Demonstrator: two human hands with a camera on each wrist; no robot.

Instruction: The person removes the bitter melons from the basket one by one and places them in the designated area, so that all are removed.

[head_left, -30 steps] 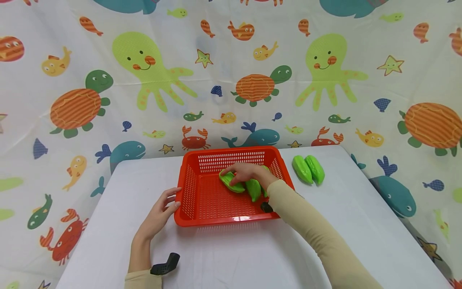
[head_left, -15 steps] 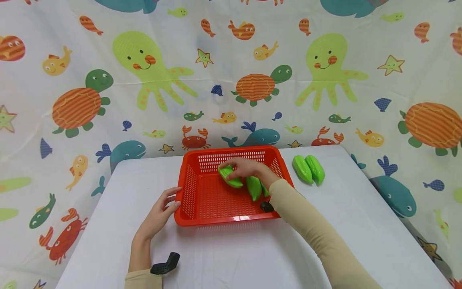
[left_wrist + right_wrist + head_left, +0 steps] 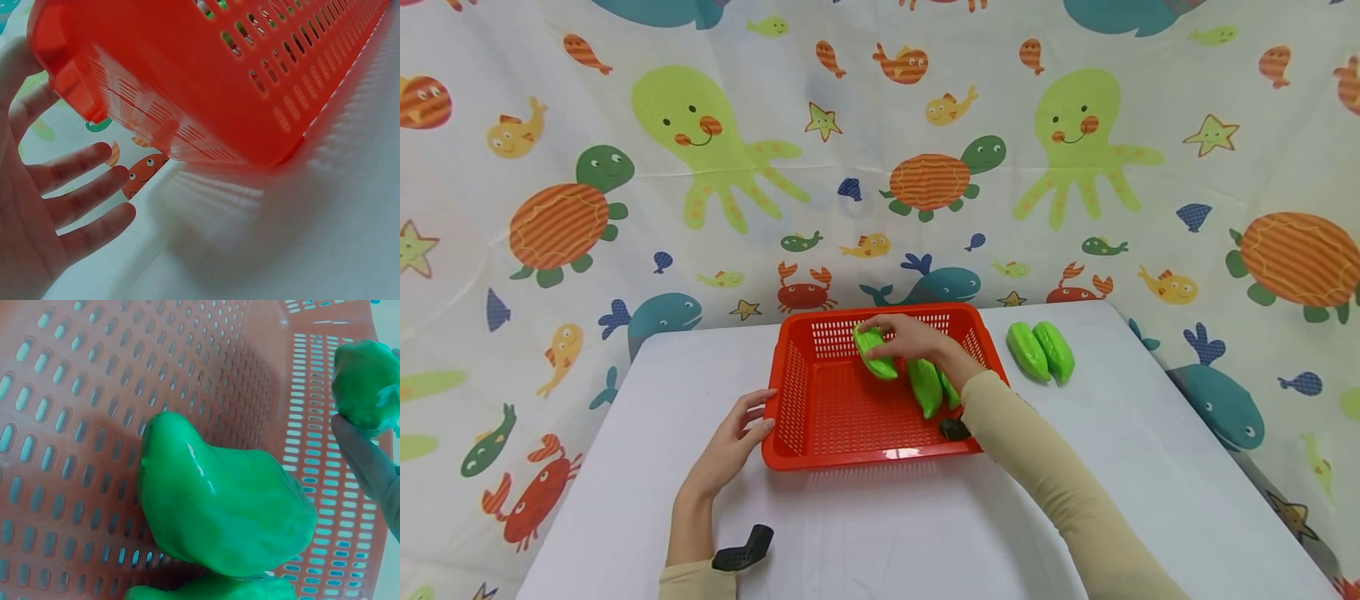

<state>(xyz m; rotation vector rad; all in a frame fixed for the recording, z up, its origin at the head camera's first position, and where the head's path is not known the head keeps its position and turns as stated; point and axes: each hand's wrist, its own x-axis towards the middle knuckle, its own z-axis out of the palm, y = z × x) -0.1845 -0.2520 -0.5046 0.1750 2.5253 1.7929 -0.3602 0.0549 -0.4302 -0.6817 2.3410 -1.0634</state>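
Observation:
A red plastic basket (image 3: 850, 461) with slotted walls stands on a white table. At its left rim is my left hand (image 3: 728, 450), thumb and forefinger pinching the edge; the left wrist view has the other fingers (image 3: 87, 194) stretched out below the rim. Inside the basket near the back wall, my right hand (image 3: 910, 337) holds a glossy green, ridged, pepper-like vegetable (image 3: 876, 357) between thumb and fingers, tilted and raised off the basket floor. Two similar green vegetables (image 3: 926, 388) lie below the right wrist, one of them large in the right wrist view (image 3: 219, 500).
Two more green vegetables (image 3: 1043, 350) lie side by side on the table right of the basket. Behind the table hangs a cloth (image 3: 850, 100) printed with sea animals. A black wrist camera (image 3: 745, 548) sits on the left forearm.
My right hand has lifted the green vegetable up and toward the back wall of the basket, tipping it steeper. My left hand has stayed on the rim.

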